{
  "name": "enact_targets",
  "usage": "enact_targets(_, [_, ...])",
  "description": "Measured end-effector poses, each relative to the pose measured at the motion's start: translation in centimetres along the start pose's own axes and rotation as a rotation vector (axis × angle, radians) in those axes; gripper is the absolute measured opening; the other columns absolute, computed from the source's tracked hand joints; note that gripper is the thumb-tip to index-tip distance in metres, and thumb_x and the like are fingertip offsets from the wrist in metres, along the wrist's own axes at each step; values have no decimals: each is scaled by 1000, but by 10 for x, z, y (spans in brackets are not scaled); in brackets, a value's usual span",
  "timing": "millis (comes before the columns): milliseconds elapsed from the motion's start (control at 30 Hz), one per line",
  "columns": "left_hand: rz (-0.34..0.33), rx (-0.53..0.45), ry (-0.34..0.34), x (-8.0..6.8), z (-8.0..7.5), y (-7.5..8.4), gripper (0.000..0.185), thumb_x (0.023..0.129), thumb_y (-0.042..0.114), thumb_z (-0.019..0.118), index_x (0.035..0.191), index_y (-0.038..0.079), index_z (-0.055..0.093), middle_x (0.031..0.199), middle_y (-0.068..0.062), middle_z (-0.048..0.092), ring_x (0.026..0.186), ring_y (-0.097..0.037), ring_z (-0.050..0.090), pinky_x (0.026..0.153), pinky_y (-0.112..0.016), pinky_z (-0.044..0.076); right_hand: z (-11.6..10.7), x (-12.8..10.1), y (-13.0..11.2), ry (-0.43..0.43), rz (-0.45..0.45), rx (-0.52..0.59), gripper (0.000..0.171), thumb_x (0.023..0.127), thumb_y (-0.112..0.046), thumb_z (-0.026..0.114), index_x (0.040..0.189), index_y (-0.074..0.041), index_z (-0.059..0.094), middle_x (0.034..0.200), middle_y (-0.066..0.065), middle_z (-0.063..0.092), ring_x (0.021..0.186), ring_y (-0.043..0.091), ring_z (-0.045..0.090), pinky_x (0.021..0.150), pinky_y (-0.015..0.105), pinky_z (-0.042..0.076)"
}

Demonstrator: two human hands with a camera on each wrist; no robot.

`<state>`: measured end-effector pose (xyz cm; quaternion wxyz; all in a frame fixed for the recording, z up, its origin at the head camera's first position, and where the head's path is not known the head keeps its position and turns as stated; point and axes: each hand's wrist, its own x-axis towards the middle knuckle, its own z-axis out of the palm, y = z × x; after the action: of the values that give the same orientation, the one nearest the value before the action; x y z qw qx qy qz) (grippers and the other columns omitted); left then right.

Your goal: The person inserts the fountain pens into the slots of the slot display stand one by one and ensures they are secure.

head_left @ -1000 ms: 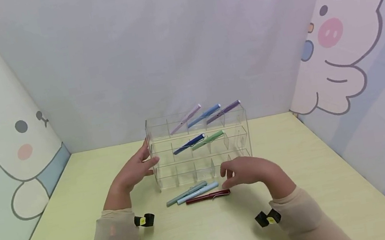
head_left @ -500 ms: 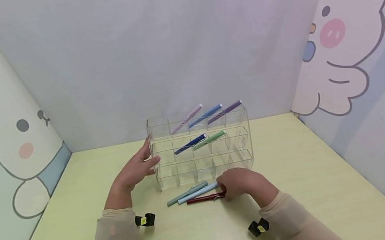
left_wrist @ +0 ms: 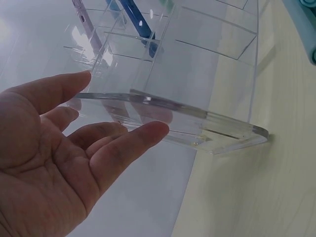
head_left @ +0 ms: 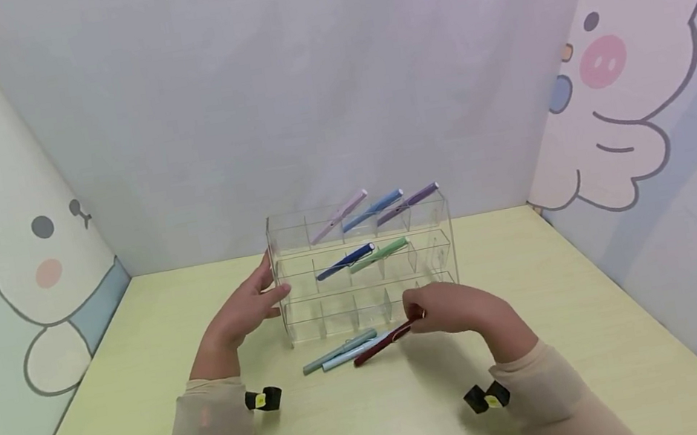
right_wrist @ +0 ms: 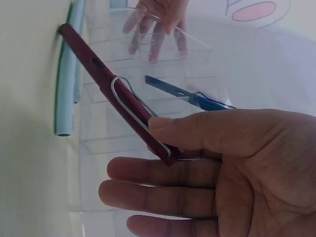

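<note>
Right hand (head_left: 453, 307): pinches the clip end of a dark red metal-clipped pen (head_left: 384, 342), tilted, its far tip low by the table.
Left hand (head_left: 244, 312): fingers spread, resting against the left wall of the clear acrylic three-tier pen rack (head_left: 371, 304).
Table: grey-green pen (head_left: 338, 351) and light blue pen (head_left: 345, 357) lie before the rack.

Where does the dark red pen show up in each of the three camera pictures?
Head: dark red pen low in the centre, pinched by the right hand.
Left wrist: not in it.
Right wrist: the pen runs diagonally from upper left to centre.
Shared landmark: the clear rack.
</note>
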<state>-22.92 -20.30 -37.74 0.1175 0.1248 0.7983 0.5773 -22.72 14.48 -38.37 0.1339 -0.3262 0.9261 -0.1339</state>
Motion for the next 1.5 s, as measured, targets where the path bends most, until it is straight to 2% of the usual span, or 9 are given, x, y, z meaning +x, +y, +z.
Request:
enact_targets(200, [-3, -3, 2, 0, -1, 1, 74, 94, 30, 54, 144, 47, 2, 154, -3, 12, 131, -36, 31, 93, -53, 41, -18, -11, -2, 66, -11, 99, 5, 88, -22, 61, 88, -24, 57, 74, -10, 56, 62, 8, 48, 55, 27, 42])
enact_targets(400, [-2, -8, -1, 0, -1, -1, 75, 94, 29, 54, 143, 49, 2, 154, -5, 11, 132, -36, 29, 93, -53, 42, -24, -16, -2, 103, -32, 163, 4, 90, -24, 62, 92, -24, 58, 77, -10, 59, 64, 8, 52, 57, 28, 45])
enact_targets(600, [-6, -8, 5, 0, 1, 0, 76, 94, 29, 54, 145, 45, 1, 154, -4, 13, 132, -35, 30, 93, -53, 42, -30, -19, 5, 182, -74, 234, 11, 91, -25, 61, 101, -24, 58, 88, -12, 62, 80, 3, 59, 69, 28, 50])
enact_targets(800, [-8, 3, 0, 0, 2, 3, 76, 94, 29, 54, 146, 43, 0, 154, -2, 13, 132, -36, 30, 93, -53, 42, -45, -33, 26, 369, -57, 307, 16, 92, -31, 59, 106, -24, 56, 91, -7, 64, 85, 15, 63, 73, 33, 51])
enact_targets(933, [-6, 2, 4, 2, 1, -1, 76, 95, 29, 54, 146, 43, 0, 153, -2, 13, 132, -36, 30, 93, -53, 42, -55, -42, 39, 531, -29, 405, 27, 91, -34, 58, 113, -17, 54, 94, -1, 64, 85, 21, 65, 75, 32, 53])
enact_targets(1133, [15, -2, 10, 12, -4, -20, 76, 94, 33, 54, 145, 47, 0, 154, -2, 10, 133, -36, 27, 92, -53, 43, -62, -45, 48, 805, -41, 565, 28, 92, -21, 59, 115, -7, 52, 99, 9, 63, 86, 22, 65, 74, 29, 54])
enact_targets(1233, [17, 3, 15, 14, -5, -25, 77, 93, 37, 55, 144, 49, 0, 154, 0, 10, 133, -34, 28, 92, -52, 44, -63, -44, 46, 906, -58, 649, 28, 92, -14, 58, 116, -2, 51, 101, 14, 62, 88, 22, 65, 75, 29, 53])
enact_targets(1367, [20, 7, 17, 14, -5, -27, 77, 91, 40, 56, 143, 51, 0, 154, -1, 11, 133, -34, 29, 91, -51, 44, -63, -43, 40, 977, -67, 748, 27, 91, -9, 59, 115, 2, 51, 104, 20, 61, 91, 24, 63, 77, 31, 53])
enact_targets(1500, [16, 12, 17, 14, -4, -26, 77, 91, 41, 56, 143, 51, 1, 154, -1, 12, 132, -34, 29, 91, -51, 44, -59, -37, 43, 972, -31, 769, 26, 90, -9, 60, 113, 1, 52, 105, 20, 61, 92, 21, 64, 77, 32, 53])
